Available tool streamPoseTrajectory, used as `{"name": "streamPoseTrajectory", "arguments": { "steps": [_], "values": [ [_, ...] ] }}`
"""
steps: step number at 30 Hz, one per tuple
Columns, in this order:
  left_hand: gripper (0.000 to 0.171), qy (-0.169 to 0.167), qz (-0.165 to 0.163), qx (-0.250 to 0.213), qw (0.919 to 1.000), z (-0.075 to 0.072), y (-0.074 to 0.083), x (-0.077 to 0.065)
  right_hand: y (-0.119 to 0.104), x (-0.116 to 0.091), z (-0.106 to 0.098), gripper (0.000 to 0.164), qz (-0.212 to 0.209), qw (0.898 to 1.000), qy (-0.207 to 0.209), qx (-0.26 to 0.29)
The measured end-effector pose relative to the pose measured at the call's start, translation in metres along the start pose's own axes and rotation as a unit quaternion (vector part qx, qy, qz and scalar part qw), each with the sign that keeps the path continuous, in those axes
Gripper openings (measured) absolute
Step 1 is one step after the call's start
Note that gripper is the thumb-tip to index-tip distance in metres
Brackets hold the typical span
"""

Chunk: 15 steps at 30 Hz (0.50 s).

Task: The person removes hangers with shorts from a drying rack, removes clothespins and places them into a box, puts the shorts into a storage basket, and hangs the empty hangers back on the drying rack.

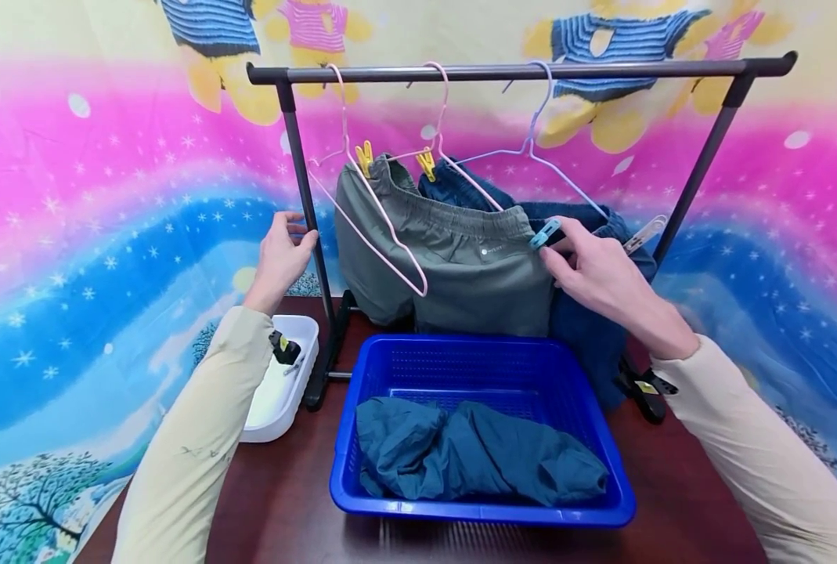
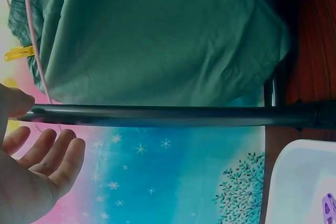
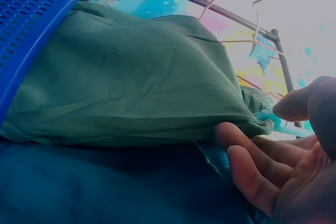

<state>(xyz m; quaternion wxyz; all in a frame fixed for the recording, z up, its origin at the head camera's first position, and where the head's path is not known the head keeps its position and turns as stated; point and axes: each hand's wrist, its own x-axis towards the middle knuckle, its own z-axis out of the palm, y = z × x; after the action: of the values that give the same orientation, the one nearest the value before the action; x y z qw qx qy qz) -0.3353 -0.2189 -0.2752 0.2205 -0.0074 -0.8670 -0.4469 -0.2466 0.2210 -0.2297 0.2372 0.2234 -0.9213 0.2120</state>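
Observation:
Grey-green shorts [image 1: 474,274] with an elastic waistband hang from a pink hanger [image 1: 441,117] on the rack, a yellow clothespin [image 1: 427,163] near their left side. At the waistband's right corner my right hand [image 1: 597,270] pinches a light blue clothespin [image 1: 546,233] between thumb and fingers; the right wrist view shows it at the cloth's edge. My left hand [image 1: 282,254] is at the rack's left post [image 1: 308,180], thumb against it and fingers loosely bent beside it, as the left wrist view [image 2: 157,115] shows. Behind the shorts hangs a dark blue garment [image 1: 587,337].
Below the shorts stands a blue basket [image 1: 481,513] with a dark teal garment [image 1: 488,454] in it. A white tray [image 1: 266,431] with clothespins sits left of the rack. Another pink hanger [image 1: 407,270] hangs in front; a pale clothespin [image 1: 646,233] is at the right.

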Motion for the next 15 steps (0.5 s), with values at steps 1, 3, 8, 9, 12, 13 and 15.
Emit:
{"name": "streamPoseTrajectory", "arguments": {
  "steps": [1, 3, 8, 9, 12, 13, 15],
  "values": [
    [0.048, 0.000, 0.001, 0.000, 1.0000, 0.0013, -0.0005, 0.0012, -0.0002, 0.0010, 0.0009, 0.038, 0.001, 1.000, -0.002, 0.000],
    [0.047, -0.001, 0.003, 0.002, 1.0000, 0.0037, -0.0014, 0.0028, -0.0008, 0.0023, 0.0025, 0.030, 0.004, 1.000, -0.009, 0.001],
    [0.046, -0.007, 0.006, 0.010, 0.9999, 0.0074, -0.0047, 0.0060, -0.0035, 0.0030, 0.0062, 0.022, 0.008, 1.000, -0.025, 0.006],
    [0.046, -0.009, 0.007, 0.011, 0.9999, 0.0078, -0.0050, 0.0065, -0.0039, 0.0033, 0.0071, 0.022, 0.007, 1.000, -0.026, 0.007],
    [0.043, -0.011, 0.012, 0.013, 0.9998, 0.0086, -0.0064, 0.0084, -0.0047, 0.0045, 0.0085, 0.023, 0.010, 0.999, -0.030, 0.009],
    [0.043, -0.014, 0.012, 0.016, 0.9997, 0.0089, -0.0064, 0.0087, -0.0048, 0.0048, 0.0087, 0.022, 0.010, 0.999, -0.033, 0.008],
    [0.043, -0.020, 0.011, 0.020, 0.9996, 0.0099, -0.0062, 0.0089, -0.0050, 0.0051, 0.0091, 0.021, 0.011, 0.999, -0.035, 0.004]
  ]
}}
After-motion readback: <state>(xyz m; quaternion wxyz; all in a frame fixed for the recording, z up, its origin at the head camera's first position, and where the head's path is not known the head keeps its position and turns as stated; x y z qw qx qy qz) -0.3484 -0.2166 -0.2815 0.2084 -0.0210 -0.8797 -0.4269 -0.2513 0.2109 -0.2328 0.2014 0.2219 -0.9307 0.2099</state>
